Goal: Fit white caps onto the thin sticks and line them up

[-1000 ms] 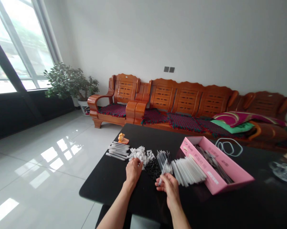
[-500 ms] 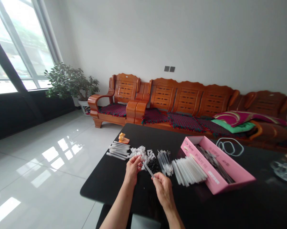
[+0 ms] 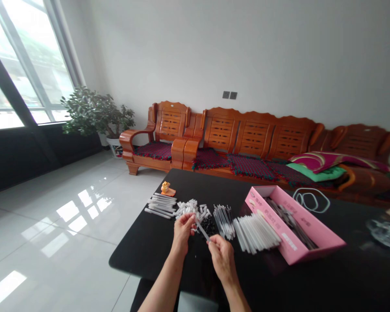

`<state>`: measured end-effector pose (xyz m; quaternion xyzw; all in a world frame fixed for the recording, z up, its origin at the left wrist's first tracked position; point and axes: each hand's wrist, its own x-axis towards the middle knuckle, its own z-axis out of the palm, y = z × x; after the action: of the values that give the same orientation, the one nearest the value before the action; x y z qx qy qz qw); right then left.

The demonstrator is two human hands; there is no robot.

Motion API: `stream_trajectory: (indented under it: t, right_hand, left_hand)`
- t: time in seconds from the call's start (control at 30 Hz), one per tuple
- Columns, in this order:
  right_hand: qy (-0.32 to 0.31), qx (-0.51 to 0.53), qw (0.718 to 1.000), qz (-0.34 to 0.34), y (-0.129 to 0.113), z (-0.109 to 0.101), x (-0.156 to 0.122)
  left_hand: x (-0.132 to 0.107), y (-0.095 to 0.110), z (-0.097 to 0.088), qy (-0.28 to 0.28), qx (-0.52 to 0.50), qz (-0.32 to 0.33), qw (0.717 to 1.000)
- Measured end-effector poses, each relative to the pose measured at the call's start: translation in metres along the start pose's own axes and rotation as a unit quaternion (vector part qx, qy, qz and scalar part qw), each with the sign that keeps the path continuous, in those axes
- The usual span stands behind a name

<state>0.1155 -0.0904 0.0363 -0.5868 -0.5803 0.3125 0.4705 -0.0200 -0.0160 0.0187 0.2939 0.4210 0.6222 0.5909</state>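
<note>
A slim whitish pen barrel (image 3: pixel 203 232) slants between my two hands above the black table. My right hand (image 3: pixel 221 253) is closed on its near end. My left hand (image 3: pixel 183 232) pinches at the far end; whether a small part is between those fingers is hidden. Just beyond lie a heap of white pen caps (image 3: pixel 191 209) and a pile of small black plugs (image 3: pixel 207 226). Thin pen refills (image 3: pixel 224 221) lie to the right, followed by a row of empty-looking white barrels (image 3: pixel 256 232). At the left rests a stack of capped pens (image 3: pixel 161 205).
A pink box (image 3: pixel 288 240) with dark strips inside stands on the black table (image 3: pixel 149 251). Behind the pens sits a small yellow duck figure (image 3: pixel 165 187). A white cord loop (image 3: pixel 311 200) and a glass dish (image 3: pixel 386 232) are on the right. A wooden sofa (image 3: pixel 222 130) stands beyond.
My left hand has shifted slightly right, closer along the pen barrel's far end. My right hand keeps its hold with hardly any movement.
</note>
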Motion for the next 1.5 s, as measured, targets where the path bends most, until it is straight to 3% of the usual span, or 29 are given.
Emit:
stream_trajectory:
  t: [0.37, 0.6, 0.8, 0.97, 1.23, 1.37, 1.5]
  right_hand:
    - [0.023, -0.084, 0.994, -0.061, -0.007, 0.003, -0.005]
    - [0.031, -0.136, 0.986, -0.092, -0.016, 0.009, -0.007]
    - [0.027, -0.039, 0.997, -0.062, -0.011, 0.006, -0.001]
    - [0.01, 0.003, 1.0, -0.018, -0.006, 0.004, 0.002]
    - [-0.003, 0.018, 1.0, 0.021, 0.01, 0.013, 0.004]
    - [-0.008, 0.018, 1.0, 0.022, 0.013, 0.014, 0.002]
    - [0.011, 0.024, 0.999, 0.03, 0.015, 0.014, 0.001]
  left_hand:
    - [-0.015, 0.002, 0.014, 0.017, 0.06, 0.052, 0.997]
    - [-0.018, -0.008, 0.022, 0.036, -0.008, 0.067, 0.997]
    - [-0.02, -0.013, 0.021, 0.021, -0.036, 0.061, 0.997]
    - [-0.022, -0.011, 0.019, 0.008, -0.002, 0.07, 0.998]
    - [-0.029, -0.024, 0.016, -0.013, -0.007, -0.013, 1.0]
    - [-0.026, -0.017, 0.009, -0.035, 0.024, 0.004, 0.999]
    - [-0.012, 0.0, -0.003, 0.005, 0.025, 0.028, 0.999]
